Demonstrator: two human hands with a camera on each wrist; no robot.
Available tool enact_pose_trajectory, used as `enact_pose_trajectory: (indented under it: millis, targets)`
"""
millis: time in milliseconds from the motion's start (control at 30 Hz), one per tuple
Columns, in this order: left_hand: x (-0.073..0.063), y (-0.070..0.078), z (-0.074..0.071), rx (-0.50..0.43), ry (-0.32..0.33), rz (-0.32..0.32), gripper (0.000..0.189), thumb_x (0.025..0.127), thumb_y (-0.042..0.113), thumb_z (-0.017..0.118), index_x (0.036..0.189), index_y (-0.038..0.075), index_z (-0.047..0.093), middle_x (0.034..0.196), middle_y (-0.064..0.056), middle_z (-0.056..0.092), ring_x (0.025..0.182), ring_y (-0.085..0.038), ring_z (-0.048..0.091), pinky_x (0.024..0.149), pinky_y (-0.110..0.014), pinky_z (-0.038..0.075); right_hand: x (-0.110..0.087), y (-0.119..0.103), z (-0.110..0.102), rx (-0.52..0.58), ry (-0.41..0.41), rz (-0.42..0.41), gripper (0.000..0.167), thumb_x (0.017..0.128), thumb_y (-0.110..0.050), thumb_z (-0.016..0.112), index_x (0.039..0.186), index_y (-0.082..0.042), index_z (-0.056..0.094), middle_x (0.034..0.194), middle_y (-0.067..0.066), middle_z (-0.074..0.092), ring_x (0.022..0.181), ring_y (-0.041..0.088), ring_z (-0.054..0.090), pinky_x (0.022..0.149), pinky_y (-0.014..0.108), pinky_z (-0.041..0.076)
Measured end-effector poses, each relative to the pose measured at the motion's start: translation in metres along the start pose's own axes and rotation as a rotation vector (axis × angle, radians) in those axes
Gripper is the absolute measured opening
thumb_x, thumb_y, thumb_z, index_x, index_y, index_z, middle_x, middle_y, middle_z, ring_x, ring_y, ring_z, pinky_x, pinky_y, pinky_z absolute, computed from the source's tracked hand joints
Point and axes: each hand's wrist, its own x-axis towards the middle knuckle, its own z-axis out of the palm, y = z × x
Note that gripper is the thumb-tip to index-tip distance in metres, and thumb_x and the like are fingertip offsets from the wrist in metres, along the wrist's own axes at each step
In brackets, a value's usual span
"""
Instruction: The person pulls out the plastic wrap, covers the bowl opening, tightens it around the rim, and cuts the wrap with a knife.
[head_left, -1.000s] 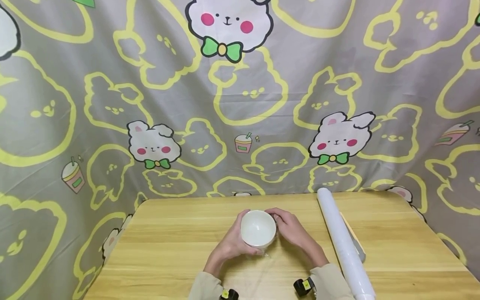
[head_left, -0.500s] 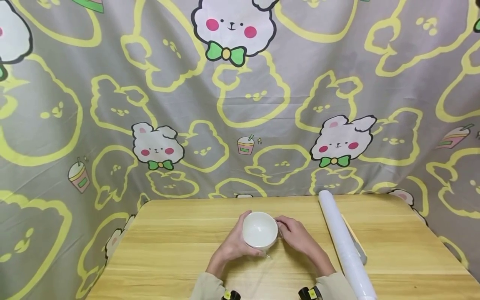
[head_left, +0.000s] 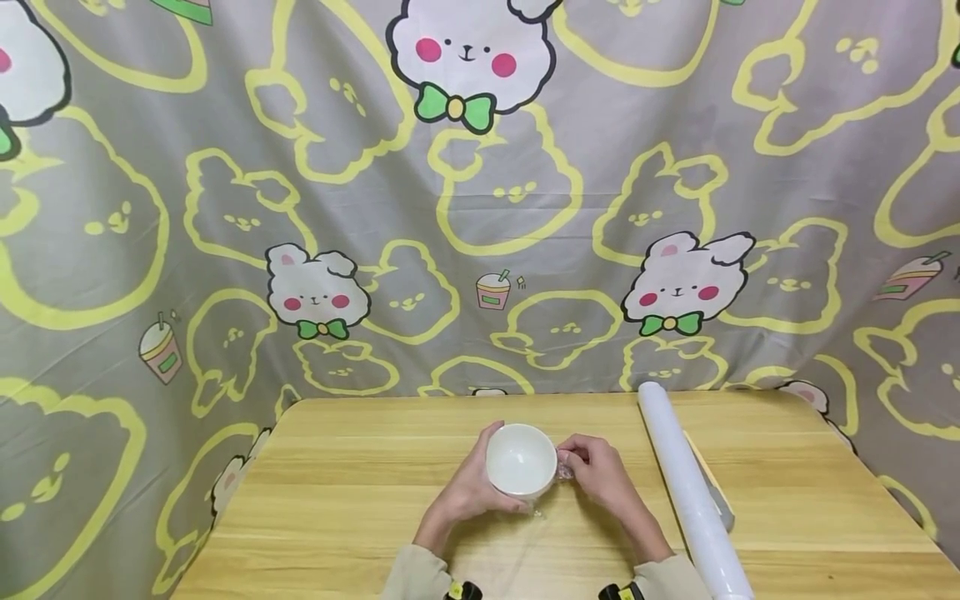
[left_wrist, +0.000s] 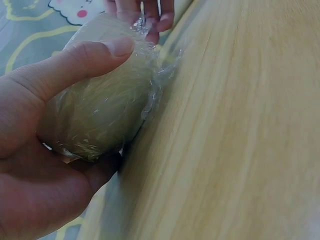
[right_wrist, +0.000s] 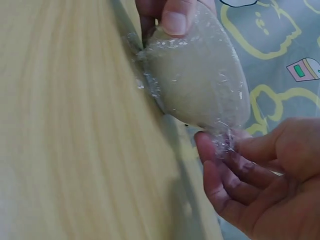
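Note:
A white bowl [head_left: 521,461] is tilted with its mouth toward the head camera, held low over the wooden table [head_left: 360,500]. Clear cling film [left_wrist: 156,85] wraps its outside, crinkled and loose along one edge. My left hand [head_left: 472,485] grips the bowl from the left, its thumb across the wrapped wall in the left wrist view. At the bowl's right side, my right hand [head_left: 600,473] pinches a bunched tuft of the film [right_wrist: 223,144] between thumb and fingers. Whether film also spans the mouth cannot be told.
A long whitish roll [head_left: 692,492] lies lengthwise on the table, to the right of my right hand. Partly hidden beside it is a flat grey and yellow item [head_left: 720,500]. A patterned grey curtain [head_left: 480,208] hangs behind the table and along both sides.
My right hand has moved a little to the right, away from the bowl's rim, drawing out a tuft of film. The left hand keeps its grip. The view has shifted slightly.

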Motion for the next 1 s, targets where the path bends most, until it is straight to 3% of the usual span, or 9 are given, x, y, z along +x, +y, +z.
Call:
enact_pose_trajectory:
  millis: [167,267,333,467,600,767,1000]
  targets:
    - [-0.001,0.000,0.000,0.018,0.001,0.017,0.129,0.058,0.005,0.098,0.160,0.000,0.017,0.145,-0.024,0.048,0.126,-0.038,0.054,0.109,-0.053,0.043,0.002,0.006,0.010,0.019,0.079,-0.003,0.006,0.095,0.000,0.069,0.093,-0.006,0.071,0.074,0.001,0.070,0.066,0.011,0.059,0.061,0.021,0.048]
    - [-0.001,0.000,0.000,0.027,0.012,0.013,0.129,0.059,0.006,0.098,0.159,0.000,0.018,0.144,-0.025,0.048,0.125,-0.038,0.054,0.108,-0.053,0.044,0.002,0.006,0.011,-0.016,0.078,-0.035,0.008,0.096,-0.001,0.069,0.092,-0.007,0.072,0.077,0.000,0.070,0.070,0.010,0.060,0.064,0.022,0.051]
    - [-0.002,0.000,0.000,0.025,0.015,0.006,0.128,0.058,0.006,0.098,0.159,0.001,0.019,0.144,-0.025,0.048,0.125,-0.038,0.055,0.108,-0.053,0.044,0.001,0.005,0.007,-0.056,0.053,-0.069,0.010,0.097,-0.003,0.068,0.091,-0.008,0.075,0.082,-0.001,0.072,0.076,0.010,0.062,0.069,0.025,0.054]
    - [-0.002,0.000,0.001,0.006,0.011,0.000,0.129,0.058,0.004,0.098,0.160,0.002,0.019,0.145,-0.023,0.048,0.127,-0.037,0.054,0.110,-0.054,0.042,-0.004,0.000,-0.009,-0.075,-0.072,-0.120,0.013,0.097,-0.002,0.066,0.099,-0.005,0.079,0.095,0.005,0.075,0.088,0.019,0.068,0.076,0.032,0.058]
    - [-0.001,-0.001,0.001,0.014,0.011,0.003,0.128,0.058,0.003,0.098,0.160,0.002,0.019,0.146,-0.022,0.047,0.127,-0.037,0.054,0.109,-0.053,0.042,-0.006,-0.003,-0.017,-0.081,-0.142,-0.145,0.014,0.092,0.001,0.072,0.104,0.000,0.079,0.098,0.010,0.075,0.089,0.023,0.070,0.076,0.032,0.060]
    - [0.000,-0.001,0.002,0.036,0.013,0.004,0.129,0.059,0.005,0.099,0.160,0.001,0.018,0.145,-0.021,0.048,0.127,-0.035,0.054,0.109,-0.050,0.041,-0.005,-0.005,-0.007,-0.102,-0.057,-0.098,0.015,0.083,0.011,0.075,0.092,-0.002,0.076,0.079,0.002,0.070,0.071,0.013,0.063,0.064,0.023,0.056]
    - [0.000,-0.002,0.004,0.031,0.012,-0.002,0.132,0.058,0.006,0.099,0.160,0.000,0.016,0.146,-0.022,0.048,0.128,-0.038,0.053,0.112,-0.057,0.040,-0.009,-0.007,0.001,-0.138,0.055,-0.058,0.024,0.078,0.012,0.079,0.075,-0.010,0.069,0.068,-0.005,0.063,0.065,0.009,0.058,0.060,0.022,0.052]
